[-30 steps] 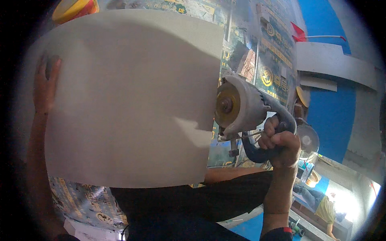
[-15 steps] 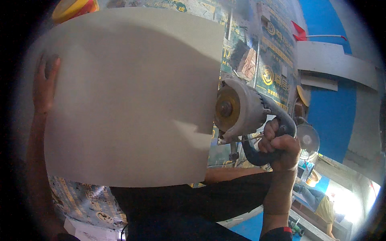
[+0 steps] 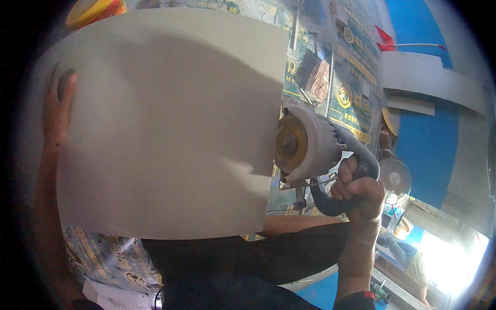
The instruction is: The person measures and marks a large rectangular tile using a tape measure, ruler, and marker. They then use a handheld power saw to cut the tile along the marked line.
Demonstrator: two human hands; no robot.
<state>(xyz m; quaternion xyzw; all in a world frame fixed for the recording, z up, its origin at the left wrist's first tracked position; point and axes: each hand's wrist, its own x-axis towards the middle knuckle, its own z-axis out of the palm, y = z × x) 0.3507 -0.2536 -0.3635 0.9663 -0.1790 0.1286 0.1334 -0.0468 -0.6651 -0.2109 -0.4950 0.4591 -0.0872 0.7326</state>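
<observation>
A large, plain grey tile (image 3: 170, 129) lies before me and takes up much of the view. My left hand (image 3: 58, 106) rests at the tile's left edge with its fingers stretched out and apart. At the right edge, my right hand (image 3: 359, 186) is wrapped round the black handle of a hand-held tile cutter (image 3: 318, 142). The cutter's round, brownish blade (image 3: 291, 140) faces the tile and sits right at its edge, under a pale, dusty guard. Whether the blade is spinning cannot be made out.
Green printed sheeting (image 3: 351, 67) lies under the tile, with a broken brick-like block (image 3: 318, 80) on it. Pale strips (image 3: 429, 75) lie at the right on a blue surface. A red and yellow object (image 3: 95, 13) stands far left. Another person (image 3: 416, 271) is at lower right.
The cutter and my right hand have shifted very slightly left. The bright patch on the tile has dimmed and shrunk. My left hand stays in place.
</observation>
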